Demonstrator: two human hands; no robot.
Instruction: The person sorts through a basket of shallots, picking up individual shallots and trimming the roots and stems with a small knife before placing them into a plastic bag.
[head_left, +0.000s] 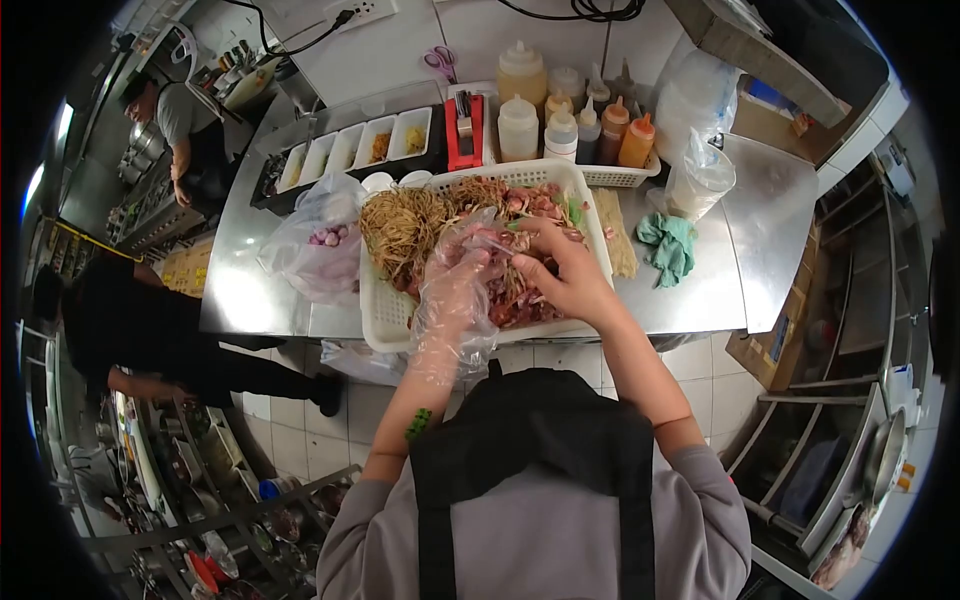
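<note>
My left hand [462, 262], in a loose clear plastic glove, is over the white perforated basket [385, 325] with its fingers bent. My bare right hand [568, 272] meets it from the right, thumb and fingers pinched together close to the gloved fingertips. Something small and pale is between the two hands; I cannot make out what. Below them the basket holds reddish-purple peeled pieces [530, 300], which look like shallots or onion. A heap of brown, stringy roots or stems [400, 225] fills its left side.
A clear bag [315, 265] with small purple bulbs lies left of the basket. Behind stand a row of ingredient trays [370, 145], a red dispenser [465, 130] and several squeeze bottles [560, 130]. At right are a green cloth [668, 248] and a bag-lined tub [700, 180]. Two people stand left.
</note>
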